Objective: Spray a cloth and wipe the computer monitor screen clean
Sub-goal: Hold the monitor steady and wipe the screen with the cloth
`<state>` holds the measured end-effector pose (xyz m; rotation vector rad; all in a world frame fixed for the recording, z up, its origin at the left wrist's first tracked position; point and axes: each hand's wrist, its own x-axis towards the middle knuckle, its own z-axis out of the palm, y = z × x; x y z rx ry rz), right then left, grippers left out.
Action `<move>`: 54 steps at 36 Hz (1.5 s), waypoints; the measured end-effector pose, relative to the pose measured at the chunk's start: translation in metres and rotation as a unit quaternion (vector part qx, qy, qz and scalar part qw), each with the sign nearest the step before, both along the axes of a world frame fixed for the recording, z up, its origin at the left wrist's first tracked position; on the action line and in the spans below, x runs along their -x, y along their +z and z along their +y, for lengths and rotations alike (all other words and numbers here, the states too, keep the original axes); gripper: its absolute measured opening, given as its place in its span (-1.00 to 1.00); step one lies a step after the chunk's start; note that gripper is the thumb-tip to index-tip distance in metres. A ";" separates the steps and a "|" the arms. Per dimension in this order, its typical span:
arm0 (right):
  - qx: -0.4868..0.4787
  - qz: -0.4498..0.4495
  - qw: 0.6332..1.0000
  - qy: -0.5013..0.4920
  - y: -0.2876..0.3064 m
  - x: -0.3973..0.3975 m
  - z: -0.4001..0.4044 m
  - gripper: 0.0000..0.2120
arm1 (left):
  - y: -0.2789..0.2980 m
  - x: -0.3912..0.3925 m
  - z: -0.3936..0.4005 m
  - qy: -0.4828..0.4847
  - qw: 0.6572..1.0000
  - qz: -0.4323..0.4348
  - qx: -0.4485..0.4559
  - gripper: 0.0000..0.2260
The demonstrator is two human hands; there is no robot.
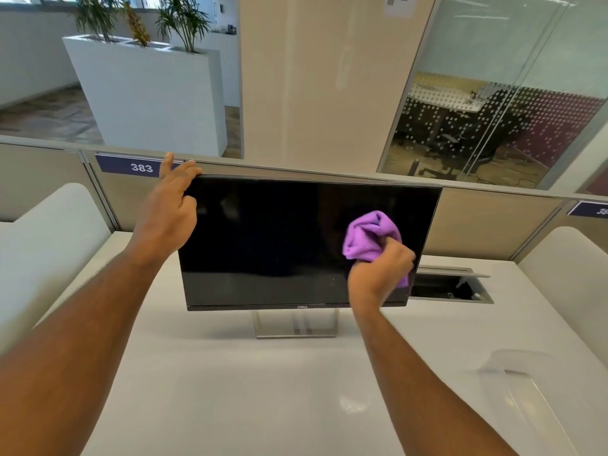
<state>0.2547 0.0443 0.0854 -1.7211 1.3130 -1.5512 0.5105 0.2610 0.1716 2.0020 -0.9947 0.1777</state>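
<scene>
A black monitor on a silver stand sits at the middle of the white desk, its screen dark. My left hand grips the monitor's top left corner, fingers over the top edge. My right hand holds a bunched purple cloth against the right part of the screen. No spray bottle is in view.
An open cable hatch lies in the desk behind the monitor's right side. A clear plastic object rests at the near right. Beige partitions with number tags stand behind the desk, white dividers at both sides.
</scene>
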 end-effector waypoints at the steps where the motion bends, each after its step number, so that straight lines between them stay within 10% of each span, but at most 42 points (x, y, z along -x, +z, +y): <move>1: 0.050 0.050 0.997 0.023 -0.001 -0.010 0.010 -0.73 | 0.000 0.000 0.000 0.000 1.000 0.000 -0.002 -0.56; 10: 0.279 0.322 0.874 0.234 -0.047 -0.030 0.052 -0.65 | 0.003 0.002 0.002 -0.001 1.000 -0.001 -0.011 -0.56; 23: -0.044 0.056 0.997 -0.039 -0.024 0.041 -0.021 -0.76 | 0.002 0.002 -0.001 0.002 1.000 -0.008 -0.005 -0.58; 39: 0.255 0.271 0.903 0.216 -0.046 -0.020 0.052 -0.54 | 0.000 0.001 0.001 -0.002 1.000 -0.005 -0.007 -0.57; 46: 0.081 0.105 0.990 0.056 -0.030 0.022 0.001 -0.71 | 0.002 0.002 0.000 -0.001 1.000 -0.006 -0.007 -0.56; 54: 0.014 0.037 0.999 0.016 -0.025 0.001 0.011 -0.67 | 0.005 0.008 0.000 0.009 1.000 -0.004 -0.007 -0.57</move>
